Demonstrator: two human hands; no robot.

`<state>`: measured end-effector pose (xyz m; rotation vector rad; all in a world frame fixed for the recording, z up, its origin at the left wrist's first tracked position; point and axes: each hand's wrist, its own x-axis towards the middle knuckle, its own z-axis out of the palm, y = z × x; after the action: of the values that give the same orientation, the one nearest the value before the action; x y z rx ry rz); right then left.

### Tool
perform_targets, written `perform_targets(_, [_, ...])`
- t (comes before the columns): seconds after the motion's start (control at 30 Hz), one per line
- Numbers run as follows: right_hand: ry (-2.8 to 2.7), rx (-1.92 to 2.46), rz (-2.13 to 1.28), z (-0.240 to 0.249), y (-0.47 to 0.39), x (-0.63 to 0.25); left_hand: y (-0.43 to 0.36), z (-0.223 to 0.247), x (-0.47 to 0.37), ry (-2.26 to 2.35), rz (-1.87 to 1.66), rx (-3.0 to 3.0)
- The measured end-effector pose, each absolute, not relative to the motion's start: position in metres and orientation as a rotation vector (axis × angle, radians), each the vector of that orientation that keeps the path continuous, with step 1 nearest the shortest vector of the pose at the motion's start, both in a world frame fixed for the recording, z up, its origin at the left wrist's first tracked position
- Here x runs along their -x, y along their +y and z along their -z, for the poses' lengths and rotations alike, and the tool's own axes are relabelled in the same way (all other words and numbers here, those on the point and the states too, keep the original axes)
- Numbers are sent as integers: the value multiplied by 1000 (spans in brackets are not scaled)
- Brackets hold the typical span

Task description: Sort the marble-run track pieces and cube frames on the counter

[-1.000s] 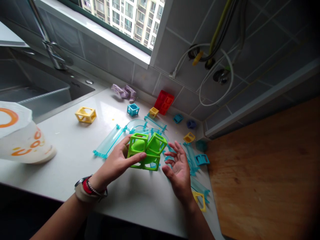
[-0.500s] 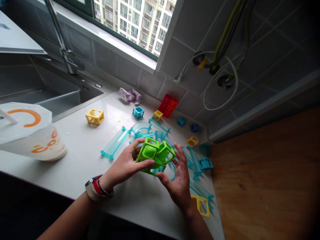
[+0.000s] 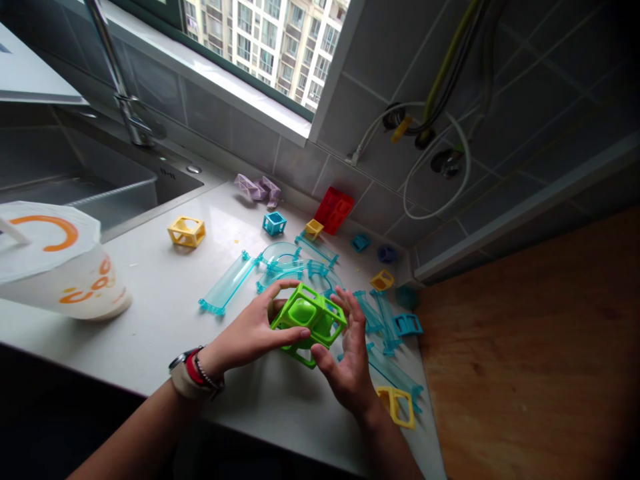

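A bright green cluster of open-frame cube blocks (image 3: 303,312), apparently joined together, is held tilted above the counter. My left hand (image 3: 260,323) grips its left side, thumb across the front and fingers behind. Around its right side curls my right hand (image 3: 347,360), its thumb at the lower front edge and its fingertips by the far right edge; their exact contact is partly hidden. Behind and below the blocks lie clear teal track pieces (image 3: 231,283), some curved and some straight. A yellow frame block (image 3: 399,405) sits by my right wrist.
A large drink cup (image 3: 95,287) stands at left, near the sink (image 3: 120,180). Farther back are a yellow cube (image 3: 187,231), a blue cube (image 3: 275,223), a lilac faceted object (image 3: 257,189) and a red tray-like piece (image 3: 334,209). A wooden panel (image 3: 520,347) borders the counter's right side.
The green blocks have turned and tilted in my left hand. My right hand has moved left, closer in against their right side, with its fingers more curled.
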<state>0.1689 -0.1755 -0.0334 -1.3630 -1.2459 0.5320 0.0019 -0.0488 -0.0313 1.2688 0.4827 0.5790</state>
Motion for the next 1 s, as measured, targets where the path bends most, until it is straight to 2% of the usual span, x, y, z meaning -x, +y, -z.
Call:
perform_targets(0.17, [-1232,1374,-573,40,-175,-170,-45,33,-3,522,-658,-1111])
perform_targets(0.33, [-1388,1355,-473,50,-173,-175,-43,31,-3,466,-645,-983])
perform_targets(0.67, [-1565,1388,-237,47,-175,-178,-46,29,-4,521,-602,-1044])
perform_targets(1.0, [-1551,1312,-253,50,-174,-177,-46,27,-1,469,-559,-1031])
